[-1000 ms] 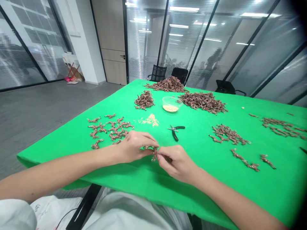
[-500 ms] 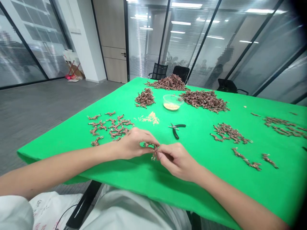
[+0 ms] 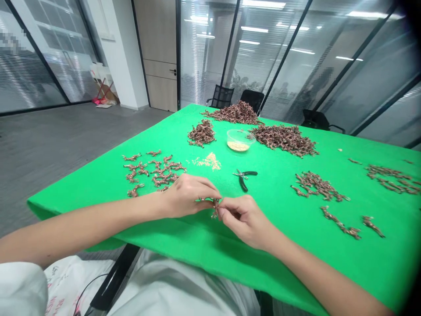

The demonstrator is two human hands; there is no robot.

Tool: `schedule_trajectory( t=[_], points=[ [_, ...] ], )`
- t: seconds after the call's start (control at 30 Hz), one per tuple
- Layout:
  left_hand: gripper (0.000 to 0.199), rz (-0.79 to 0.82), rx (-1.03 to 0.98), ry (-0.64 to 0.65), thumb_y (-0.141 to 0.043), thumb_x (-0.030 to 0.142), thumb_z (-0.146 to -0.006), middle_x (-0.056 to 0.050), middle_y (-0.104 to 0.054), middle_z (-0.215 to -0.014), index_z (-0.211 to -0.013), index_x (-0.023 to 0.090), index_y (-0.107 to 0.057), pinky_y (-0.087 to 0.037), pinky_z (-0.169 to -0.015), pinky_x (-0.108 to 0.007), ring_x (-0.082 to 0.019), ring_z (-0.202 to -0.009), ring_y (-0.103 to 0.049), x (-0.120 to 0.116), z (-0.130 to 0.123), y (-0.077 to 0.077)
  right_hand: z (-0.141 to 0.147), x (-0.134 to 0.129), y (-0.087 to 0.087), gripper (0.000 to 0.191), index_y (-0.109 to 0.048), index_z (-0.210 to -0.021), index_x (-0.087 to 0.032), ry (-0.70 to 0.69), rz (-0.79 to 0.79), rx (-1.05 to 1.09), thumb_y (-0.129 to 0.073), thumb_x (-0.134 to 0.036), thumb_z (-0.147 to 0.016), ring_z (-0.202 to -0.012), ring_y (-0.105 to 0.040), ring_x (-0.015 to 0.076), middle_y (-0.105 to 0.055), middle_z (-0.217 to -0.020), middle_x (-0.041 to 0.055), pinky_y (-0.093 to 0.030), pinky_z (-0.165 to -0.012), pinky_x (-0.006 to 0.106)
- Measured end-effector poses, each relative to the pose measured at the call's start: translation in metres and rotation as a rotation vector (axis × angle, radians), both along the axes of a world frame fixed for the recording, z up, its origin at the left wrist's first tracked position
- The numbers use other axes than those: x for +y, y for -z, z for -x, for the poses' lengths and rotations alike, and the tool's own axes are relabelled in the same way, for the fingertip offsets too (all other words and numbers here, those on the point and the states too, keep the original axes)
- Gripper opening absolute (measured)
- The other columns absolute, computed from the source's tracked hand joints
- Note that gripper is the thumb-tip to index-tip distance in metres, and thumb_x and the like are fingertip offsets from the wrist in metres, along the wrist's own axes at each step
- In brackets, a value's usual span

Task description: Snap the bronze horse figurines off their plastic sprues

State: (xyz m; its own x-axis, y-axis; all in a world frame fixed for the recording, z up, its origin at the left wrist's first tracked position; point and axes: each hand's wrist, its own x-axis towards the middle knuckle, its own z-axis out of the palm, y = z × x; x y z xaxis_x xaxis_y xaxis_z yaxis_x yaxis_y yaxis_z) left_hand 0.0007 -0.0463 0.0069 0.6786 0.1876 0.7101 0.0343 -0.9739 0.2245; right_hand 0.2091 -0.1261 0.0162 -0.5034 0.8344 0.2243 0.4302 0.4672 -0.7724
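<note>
My left hand [image 3: 189, 196] is closed in a pinch on a small brown figure with thin limbs [image 3: 215, 210], held just above the near edge of the table. My right hand [image 3: 245, 219] pinches at the figure's right side; anything tiny between those fingertips is too small to make out. Similar brown figures [image 3: 161, 173] lie scattered beyond my left hand, some partly hidden by it. Black-handled pliers [image 3: 243, 179] rest with their jaws apart beyond my right hand. Near them is a loose heap of tiny pale golden bits [image 3: 212, 161].
A clear plastic bowl [image 3: 240, 136] holds more golden bits. Large brown piles [image 3: 284, 139] stand at the back, a smaller pile [image 3: 201, 133] left of the bowl. More brown pieces [image 3: 319, 185] lie to the right on the green cloth [image 3: 272, 193]. Black chairs [image 3: 251, 100] stand behind the table.
The whole view has shifted slightly as the head moved. Both hands keep their hold on the figure, with the left fingers a little lower and flatter over it.
</note>
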Motion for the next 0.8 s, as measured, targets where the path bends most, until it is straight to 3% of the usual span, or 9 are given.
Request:
schedule_trajectory(
  t=[0.17,0.43,0.57,0.8],
  points=[
    [0.011,-0.171,-0.056,-0.004,-0.071,0.017,-0.089,-0.008,-0.078,-0.086,-0.097,0.010,-0.072,-0.062,-0.071,-0.024,-0.019,-0.082,-0.075,0.000,-0.002,-0.002,0.003,0.001,0.001,0.025,-0.052,-0.066,-0.018,0.024,0.141,0.092,-0.045,-0.020,-0.090,-0.051,-0.031,0.0082,-0.037,-0.056,-0.0055,-0.024,-0.048,0.024],
    [0.008,-0.225,-0.067,-0.002,-0.063,0.016,-0.094,-0.005,-0.078,-0.083,-0.095,0.014,-0.071,-0.063,-0.078,-0.022,-0.017,-0.086,-0.076,-0.002,-0.002,-0.007,0.005,0.002,0.003,0.021,-0.056,-0.066,-0.017,0.023,0.330,0.236,-0.052,-0.023,-0.086,-0.048,-0.033,0.0076,-0.043,-0.053,-0.0060,-0.024,-0.046,0.023],
    [0.010,-0.209,-0.048,-0.008,-0.062,0.017,-0.095,-0.004,-0.078,-0.083,-0.094,0.016,-0.072,-0.063,-0.077,-0.022,-0.016,-0.086,-0.076,-0.001,-0.002,-0.006,0.005,0.003,0.006,0.021,-0.058,-0.067,-0.017,0.048,0.360,0.232,-0.053,-0.025,-0.085,-0.047,-0.034,0.0078,-0.044,-0.052,-0.0058,-0.024,-0.047,0.023],
    [0.011,-0.008,0.028,-0.071,-0.067,0.018,-0.091,-0.008,-0.078,-0.092,-0.098,0.014,-0.075,-0.061,-0.076,-0.022,-0.017,-0.087,-0.075,0.002,-0.001,0.002,0.005,0.007,0.011,0.016,-0.058,-0.069,-0.017,0.120,0.364,0.270,-0.051,-0.024,-0.081,-0.046,-0.032,0.0083,-0.041,-0.049,-0.0070,-0.024,-0.045,0.023]
  ],
)
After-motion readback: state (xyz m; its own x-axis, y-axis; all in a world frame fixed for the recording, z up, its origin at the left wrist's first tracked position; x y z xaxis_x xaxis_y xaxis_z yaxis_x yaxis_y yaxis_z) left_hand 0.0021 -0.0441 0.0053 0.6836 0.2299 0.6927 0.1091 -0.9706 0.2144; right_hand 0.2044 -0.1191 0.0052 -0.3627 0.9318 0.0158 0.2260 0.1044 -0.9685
